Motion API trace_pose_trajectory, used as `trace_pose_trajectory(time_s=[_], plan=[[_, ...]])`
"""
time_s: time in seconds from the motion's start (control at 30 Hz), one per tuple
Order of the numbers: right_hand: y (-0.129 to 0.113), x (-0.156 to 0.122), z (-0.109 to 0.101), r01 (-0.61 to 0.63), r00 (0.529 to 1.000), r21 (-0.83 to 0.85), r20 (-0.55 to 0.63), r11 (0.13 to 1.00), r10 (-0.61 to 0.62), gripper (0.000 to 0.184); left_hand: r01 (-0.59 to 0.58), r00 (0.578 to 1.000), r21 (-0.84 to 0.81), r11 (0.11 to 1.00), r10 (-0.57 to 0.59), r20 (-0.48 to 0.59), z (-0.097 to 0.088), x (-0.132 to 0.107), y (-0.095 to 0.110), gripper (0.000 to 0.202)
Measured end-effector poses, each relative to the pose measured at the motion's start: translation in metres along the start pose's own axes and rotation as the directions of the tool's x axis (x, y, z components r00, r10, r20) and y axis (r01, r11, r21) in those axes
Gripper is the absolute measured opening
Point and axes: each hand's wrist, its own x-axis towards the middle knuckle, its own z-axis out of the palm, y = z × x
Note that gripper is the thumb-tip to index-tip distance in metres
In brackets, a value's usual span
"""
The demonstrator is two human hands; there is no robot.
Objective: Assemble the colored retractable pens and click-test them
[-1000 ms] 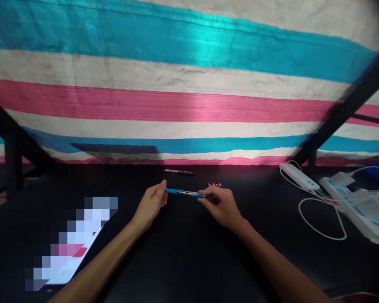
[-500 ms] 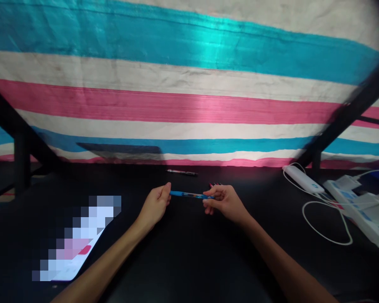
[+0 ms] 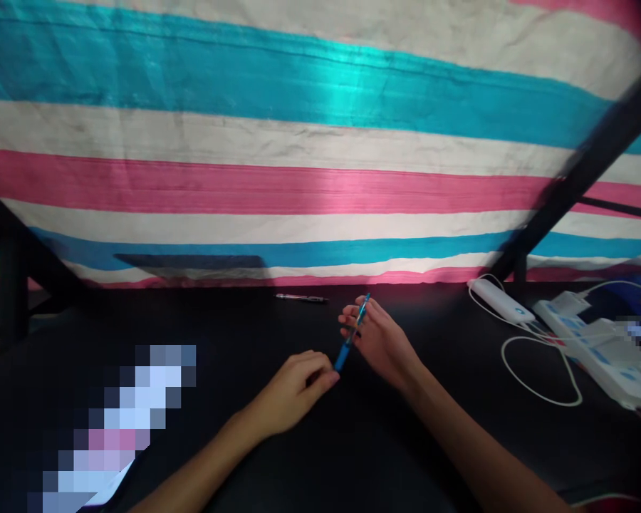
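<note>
A blue pen (image 3: pixel 345 354) with a clear middle section slants up and to the right between my hands, above the dark tabletop. Its lower blue end is pinched between the thumb and fingers of my left hand (image 3: pixel 302 390). My right hand (image 3: pixel 382 338) is just behind the pen's upper half, fingers apart and loosely bent. The pen crosses in front of those fingers; whether it touches them is unclear. Farther back on the table lies a second pen (image 3: pixel 302 298), dark and clear, lying crosswise.
A lit phone screen (image 3: pixel 120 438), partly blurred out, is at the left. To the right are a white power strip (image 3: pixel 592 349), a white oblong device (image 3: pixel 501 301) and looped white cables (image 3: pixel 539 404). A striped sheet (image 3: pixel 299 189) hangs behind the table, with dark frame bars (image 3: pixel 577 178) at both sides.
The blue pen has turned from nearly level to steeply slanted. My left hand has moved right and nearer; my right hand has loosened its fingers from the pen's other end.
</note>
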Motion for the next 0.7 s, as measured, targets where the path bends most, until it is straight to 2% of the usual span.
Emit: trace_pose_trajectory(time_s=[0.07, 0.13, 0.27, 0.33, 0.53, 0.7], plan=[[-0.007, -0.001, 0.002, -0.059, 0.998, 0.122, 0.02, 0.991, 0.057, 0.012, -0.052, 0.998, 0.073, 0.996, 0.05, 0.025, 0.004, -0.002, 0.003, 0.022], [-0.016, -0.001, 0.0, -0.086, 0.996, 0.202, 0.041, 0.976, 0.079, 0.014, -0.058, 0.998, 0.115, 0.992, 0.055, 0.027, 0.004, -0.003, 0.0, 0.019], [-0.033, -0.002, -0.013, -0.127, 0.992, 0.256, 0.017, 0.958, 0.127, 0.043, -0.057, 0.998, 0.178, 0.982, 0.061, -0.019, -0.002, 0.0, -0.009, 0.023], [-0.039, -0.003, -0.018, -0.15, 0.988, 0.253, 0.004, 0.956, 0.154, 0.049, -0.055, 0.998, 0.203, 0.978, 0.061, -0.025, -0.003, 0.001, -0.012, 0.023], [-0.046, -0.004, -0.015, -0.205, 0.979, 0.203, 0.042, 0.957, 0.2, 0.039, -0.028, 0.999, 0.334, 0.942, 0.039, -0.024, -0.002, 0.001, -0.016, 0.024], [-0.044, -0.005, -0.012, -0.199, 0.98, 0.166, 0.024, 0.966, 0.198, 0.037, -0.011, 1.0, 0.36, 0.933, 0.01, 0.004, -0.003, 0.002, -0.016, 0.025]])
